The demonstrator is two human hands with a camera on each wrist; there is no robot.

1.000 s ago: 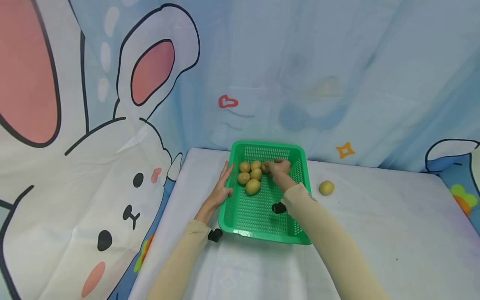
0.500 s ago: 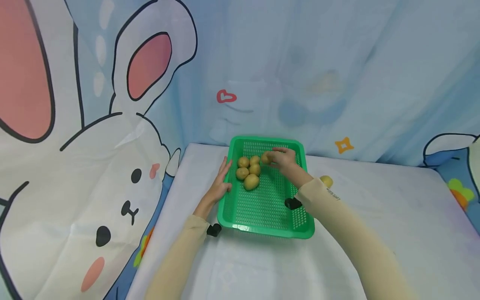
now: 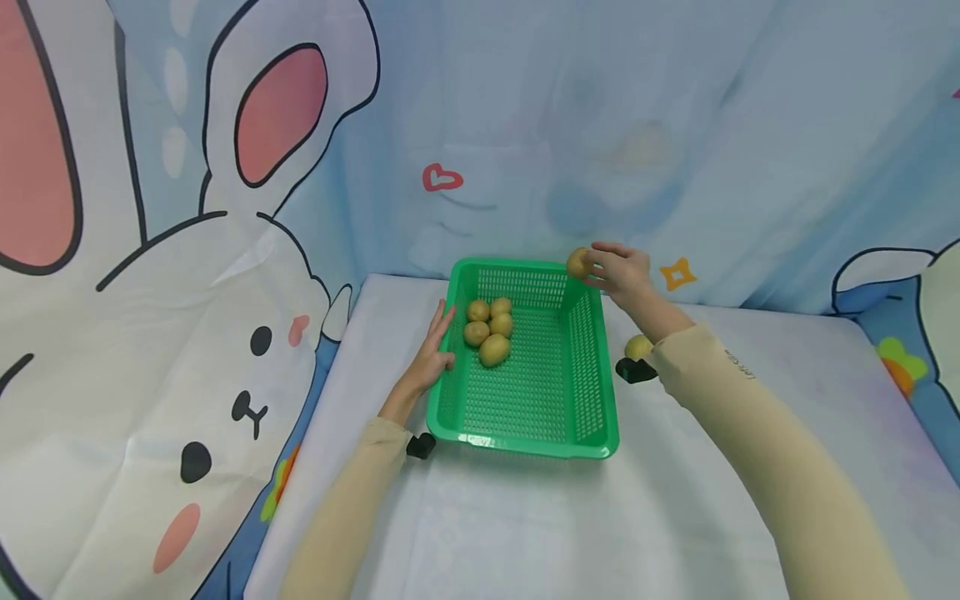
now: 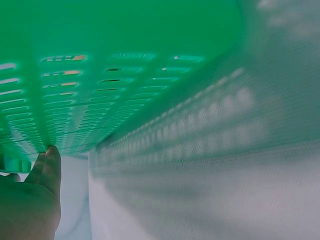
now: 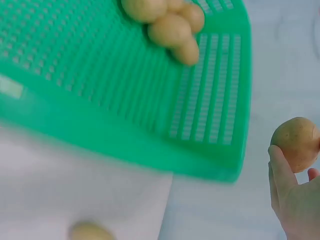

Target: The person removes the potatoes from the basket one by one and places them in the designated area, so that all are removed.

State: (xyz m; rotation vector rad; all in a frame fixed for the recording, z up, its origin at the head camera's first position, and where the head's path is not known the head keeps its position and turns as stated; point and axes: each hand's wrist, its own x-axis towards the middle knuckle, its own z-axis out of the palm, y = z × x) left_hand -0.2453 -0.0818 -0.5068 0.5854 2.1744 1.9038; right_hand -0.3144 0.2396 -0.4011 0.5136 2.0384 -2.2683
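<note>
While the right hand point(image 3: 622, 271) hangs above the far right corner of the green perforated plastic basket point(image 3: 592, 392), it holds a small round yellow-brown potato point(image 3: 578, 262) with smooth, faintly speckled skin, lifted clear of the basket rim. Its fingers point(image 5: 280, 172) curl round the potato's side, as the right wrist view shows, with the potato point(image 5: 296, 144) sitting at the fingertips and the rest of the hand point(image 5: 295, 200) behind it; the basket point(image 5: 150, 130) lies below and to the left in that view. Four more small tan potatoes point(image 3: 489, 327) lie bunched together on the basket floor near its far left corner, touching one another. The left hand point(image 3: 431, 358) rests flat against the outside of the basket's left wall, fingers point(image 3: 438, 325) straight and pressed along the green plastic, gripping nothing; the left wrist view shows the fingertips point(image 4: 47, 165) meeting the slotted wall point(image 4: 100, 90). One further yellowish potato point(image 3: 637, 346) lies on the white cloth-covered desk point(image 3: 525, 525) just right of the basket, partly hidden behind the right forearm in its beige sleeve point(image 3: 750, 442). A pale blue cartoon backdrop with a white rabbit point(image 3: 187, 333) hangs behind and beside the desk.
</note>
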